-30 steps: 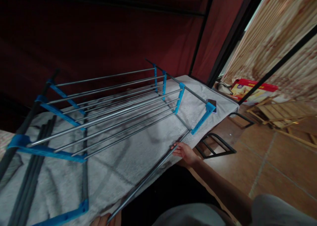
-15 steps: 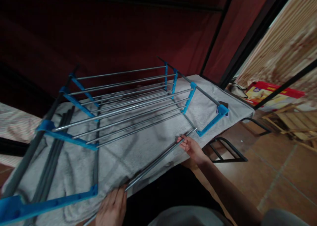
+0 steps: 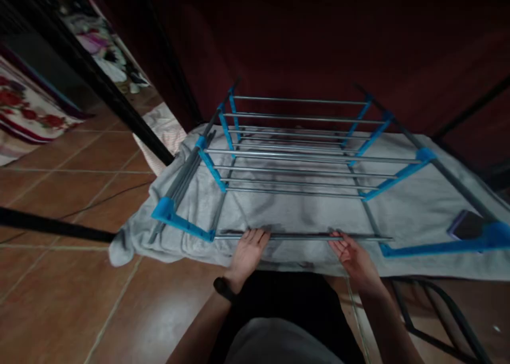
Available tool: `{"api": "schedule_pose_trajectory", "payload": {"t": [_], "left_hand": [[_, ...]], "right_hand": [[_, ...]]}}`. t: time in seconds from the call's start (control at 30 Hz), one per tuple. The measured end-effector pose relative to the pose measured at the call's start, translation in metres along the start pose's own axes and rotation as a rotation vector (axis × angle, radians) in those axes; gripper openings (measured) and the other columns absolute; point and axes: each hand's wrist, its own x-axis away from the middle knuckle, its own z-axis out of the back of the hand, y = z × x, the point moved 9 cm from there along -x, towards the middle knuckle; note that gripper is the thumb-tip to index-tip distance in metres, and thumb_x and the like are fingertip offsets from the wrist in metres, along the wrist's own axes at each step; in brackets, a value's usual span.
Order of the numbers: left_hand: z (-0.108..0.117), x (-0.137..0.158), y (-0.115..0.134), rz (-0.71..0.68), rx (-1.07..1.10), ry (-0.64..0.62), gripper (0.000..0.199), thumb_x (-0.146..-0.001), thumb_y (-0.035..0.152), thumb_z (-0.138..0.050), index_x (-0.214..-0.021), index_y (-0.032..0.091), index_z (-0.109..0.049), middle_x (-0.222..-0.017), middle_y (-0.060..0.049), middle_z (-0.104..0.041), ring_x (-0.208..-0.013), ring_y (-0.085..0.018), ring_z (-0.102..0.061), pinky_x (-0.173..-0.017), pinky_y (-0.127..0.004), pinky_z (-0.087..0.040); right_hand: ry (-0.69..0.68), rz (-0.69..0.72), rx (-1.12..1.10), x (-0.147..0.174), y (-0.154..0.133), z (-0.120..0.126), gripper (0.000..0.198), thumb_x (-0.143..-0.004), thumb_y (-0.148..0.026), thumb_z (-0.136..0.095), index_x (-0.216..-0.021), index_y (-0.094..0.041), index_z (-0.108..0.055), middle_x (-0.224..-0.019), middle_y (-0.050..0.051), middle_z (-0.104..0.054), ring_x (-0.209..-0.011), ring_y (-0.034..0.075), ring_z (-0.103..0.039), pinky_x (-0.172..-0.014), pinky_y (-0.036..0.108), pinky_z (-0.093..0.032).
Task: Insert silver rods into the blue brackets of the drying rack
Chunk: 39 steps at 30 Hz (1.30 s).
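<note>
A drying rack with blue plastic brackets (image 3: 185, 226) and several metal bars (image 3: 303, 155) stands in front of me, partly put together. Along its near side runs a thin metal rod (image 3: 298, 237), with its left end by the near left bracket and its right end by the near right bracket (image 3: 434, 248). My left hand (image 3: 251, 250) is closed over the rod from above, toward its left end. Farther right, my right hand (image 3: 350, 255) pinches the same rod between thumb and fingers, palm turned up.
Grey fleece blanket (image 3: 274, 210) covers the surface under the rack. Several loose grey tubes (image 3: 191, 172) lie on the left. A dark flat box (image 3: 464, 225) rests at right. Black metal posts (image 3: 115, 98) frame the bed-like surface, and a black metal frame (image 3: 434, 311) stands below right.
My view has swung left and the rack now appears more square-on. The rod has gone from slanting to nearly level along the near side, both hands still on it.
</note>
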Motion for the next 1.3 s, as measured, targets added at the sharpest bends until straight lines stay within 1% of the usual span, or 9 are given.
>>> {"api": "schedule_pose_trajectory", "payload": {"t": [0.1, 0.27, 0.37, 0.47, 0.57, 0.7, 0.87, 1.03, 1.3], "left_hand": [[-0.009, -0.006, 0.001, -0.023, -0.004, -0.022, 0.032, -0.097, 0.011, -0.046, -0.126, 0.019, -0.057, -0.111, -0.006, -0.066, -0.099, -0.02, -0.061, -0.091, -0.037, -0.047], [-0.018, -0.012, -0.001, -0.093, 0.002, -0.057, 0.031, -0.102, 0.024, -0.045, -0.131, 0.019, -0.053, -0.104, -0.006, -0.065, -0.097, -0.019, -0.062, -0.089, -0.035, -0.047], [-0.02, -0.015, -0.003, -0.133, 0.002, -0.091, 0.033, -0.1, 0.017, -0.045, -0.132, 0.021, -0.053, -0.107, -0.006, -0.065, -0.1, -0.018, -0.062, -0.091, -0.034, -0.046], [-0.022, -0.016, -0.004, -0.147, 0.001, -0.12, 0.035, -0.099, 0.014, -0.042, -0.131, 0.02, -0.054, -0.112, -0.008, -0.065, -0.103, -0.019, -0.061, -0.096, -0.035, -0.046], [-0.024, -0.015, -0.003, -0.158, 0.003, -0.138, 0.035, -0.099, 0.013, -0.04, -0.13, 0.017, -0.055, -0.112, -0.009, -0.066, -0.104, -0.019, -0.061, -0.096, -0.036, -0.045], [-0.025, -0.014, -0.001, -0.182, 0.005, -0.148, 0.036, -0.099, 0.011, -0.039, -0.131, 0.016, -0.055, -0.111, -0.01, -0.067, -0.103, -0.019, -0.061, -0.095, -0.035, -0.045], [-0.024, -0.013, -0.001, -0.188, 0.003, -0.132, 0.034, -0.099, 0.012, -0.041, -0.129, 0.016, -0.055, -0.111, -0.009, -0.067, -0.105, -0.019, -0.061, -0.095, -0.034, -0.044], [-0.023, -0.012, -0.002, -0.154, -0.007, -0.094, 0.034, -0.1, 0.013, -0.041, -0.131, 0.016, -0.053, -0.113, -0.009, -0.067, -0.106, -0.02, -0.061, -0.095, -0.035, -0.043], [-0.026, -0.01, -0.009, -0.14, -0.012, -0.019, 0.034, -0.097, 0.012, -0.046, -0.129, 0.018, -0.056, -0.11, -0.008, -0.068, -0.099, -0.02, -0.063, -0.091, -0.036, -0.046]], "right_hand": [[-0.024, -0.016, 0.038, -0.005, 0.001, 0.001, 0.015, -0.075, -0.029, -0.078, -0.087, -0.024, -0.071, -0.099, 0.006, -0.076, -0.106, 0.024, -0.072, -0.107, 0.047, -0.054], [-0.059, -0.029, 0.037, -0.005, 0.0, 0.0, 0.011, -0.079, -0.03, -0.073, -0.089, -0.025, -0.072, -0.105, 0.007, -0.076, -0.115, 0.023, -0.069, -0.112, 0.048, -0.05], [-0.086, -0.015, 0.065, -0.006, -0.002, -0.002, 0.012, -0.08, -0.032, -0.073, -0.09, -0.026, -0.072, -0.112, 0.007, -0.075, -0.123, 0.023, -0.066, -0.116, 0.049, -0.046], [-0.058, 0.011, 0.117, -0.008, -0.003, -0.002, 0.013, -0.078, -0.033, -0.077, -0.088, -0.027, -0.072, -0.111, 0.006, -0.076, -0.125, 0.023, -0.064, -0.117, 0.049, -0.045], [-0.026, 0.027, 0.151, -0.008, -0.003, -0.002, 0.018, -0.077, -0.037, -0.081, -0.088, -0.026, -0.071, -0.111, 0.005, -0.076, -0.126, 0.022, -0.064, -0.116, 0.047, -0.047], [-0.027, 0.057, 0.173, -0.003, -0.004, -0.003, 0.021, -0.078, -0.039, -0.081, -0.09, -0.026, -0.07, -0.117, 0.006, -0.075, -0.125, 0.022, -0.064, -0.111, 0.044, -0.052], [0.017, 0.097, 0.2, 0.002, -0.006, -0.001, 0.021, -0.08, -0.044, -0.078, -0.087, -0.027, -0.069, -0.113, 0.006, -0.076, -0.124, 0.024, -0.065, -0.107, 0.045, -0.055], [0.042, 0.09, 0.158, 0.003, -0.006, -0.005, 0.024, -0.076, -0.044, -0.083, -0.086, -0.025, -0.07, -0.109, 0.004, -0.076, -0.121, 0.022, -0.067, -0.108, 0.041, -0.054], [-0.067, 0.035, 0.02, -0.005, -0.005, -0.015, 0.02, -0.071, -0.03, -0.081, -0.089, -0.026, -0.073, -0.102, 0.002, -0.077, -0.11, 0.02, -0.07, -0.111, 0.043, -0.05]]}}
